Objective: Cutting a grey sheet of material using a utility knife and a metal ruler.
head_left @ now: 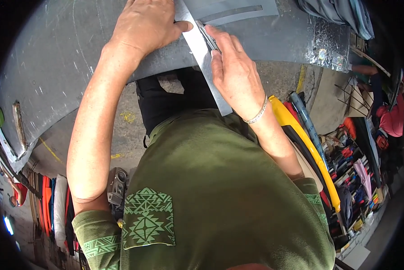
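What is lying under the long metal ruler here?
The metal ruler lies across a large grey sheet, pressed down by the left hand. The right hand holds a thin tool along its edge. Whatever lies beneath the sheet is covered.

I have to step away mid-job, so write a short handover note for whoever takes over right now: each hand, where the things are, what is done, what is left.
Left hand: pressed flat on the metal straightedge, pinning it to the grey sheet.
Right hand: gripping a slim cutting tool, its tip against the straightedge's right edge.
Things: the sheet covers the workbench; a grey cut-out piece with a slot lies at the top edge.
Done: straightedge placed, tool set against it. Curved scribe marks show on the sheet.
Left: cannot tell how far the line along the straightedge has been run; the hands hide it.
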A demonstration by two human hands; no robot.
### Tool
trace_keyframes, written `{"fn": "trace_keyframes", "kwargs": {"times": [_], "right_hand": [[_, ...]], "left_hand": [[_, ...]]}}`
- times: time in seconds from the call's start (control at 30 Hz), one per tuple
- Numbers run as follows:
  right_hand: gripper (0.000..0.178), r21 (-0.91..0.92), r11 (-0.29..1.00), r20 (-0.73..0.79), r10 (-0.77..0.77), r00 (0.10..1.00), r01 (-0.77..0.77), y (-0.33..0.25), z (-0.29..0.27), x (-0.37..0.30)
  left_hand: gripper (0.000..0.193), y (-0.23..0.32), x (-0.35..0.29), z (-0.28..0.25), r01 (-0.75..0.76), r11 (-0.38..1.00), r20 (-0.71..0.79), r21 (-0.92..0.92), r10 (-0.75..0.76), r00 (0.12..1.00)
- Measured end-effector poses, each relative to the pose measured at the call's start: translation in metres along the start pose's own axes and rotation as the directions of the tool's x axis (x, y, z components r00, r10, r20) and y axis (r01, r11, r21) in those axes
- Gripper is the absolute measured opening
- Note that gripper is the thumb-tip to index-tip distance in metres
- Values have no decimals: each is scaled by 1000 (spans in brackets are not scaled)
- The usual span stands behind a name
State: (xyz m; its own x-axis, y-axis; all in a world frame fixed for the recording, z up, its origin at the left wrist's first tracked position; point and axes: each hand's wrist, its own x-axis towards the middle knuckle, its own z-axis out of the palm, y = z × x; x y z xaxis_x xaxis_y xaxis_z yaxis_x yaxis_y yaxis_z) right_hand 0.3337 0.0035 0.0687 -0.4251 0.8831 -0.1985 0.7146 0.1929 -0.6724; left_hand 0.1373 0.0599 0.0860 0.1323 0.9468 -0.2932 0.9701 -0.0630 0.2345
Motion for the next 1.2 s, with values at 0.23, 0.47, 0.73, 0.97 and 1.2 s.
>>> {"fn": "trace_keyframes", "kwargs": {"times": [0.23,0.47,0.73,0.97,1.2], "right_hand": [[47,-5,999,14,35,999,-35,-2,-1,0],[47,-17,999,39,45,998,-45,-4,-4,2],[45,-72,995,137,72,988,-63,-10,-14,9],[45,-87,995,147,70,987,-58,-12,-16,10],[46,-87,996,116,17,993,-7,-9,-14,8]], "left_hand": [[90,-1,-1,4,-2,999,-41,-34,1,999],[90,-1,1,3,-9,999,-27,-46,8,1000],[90,1,1,1,14,1000,13,-24,-13,1000],[91,3,1,-1,28,1000,29,-7,-28,999],[91,3,4,2,41,999,48,18,-42,998]]}}
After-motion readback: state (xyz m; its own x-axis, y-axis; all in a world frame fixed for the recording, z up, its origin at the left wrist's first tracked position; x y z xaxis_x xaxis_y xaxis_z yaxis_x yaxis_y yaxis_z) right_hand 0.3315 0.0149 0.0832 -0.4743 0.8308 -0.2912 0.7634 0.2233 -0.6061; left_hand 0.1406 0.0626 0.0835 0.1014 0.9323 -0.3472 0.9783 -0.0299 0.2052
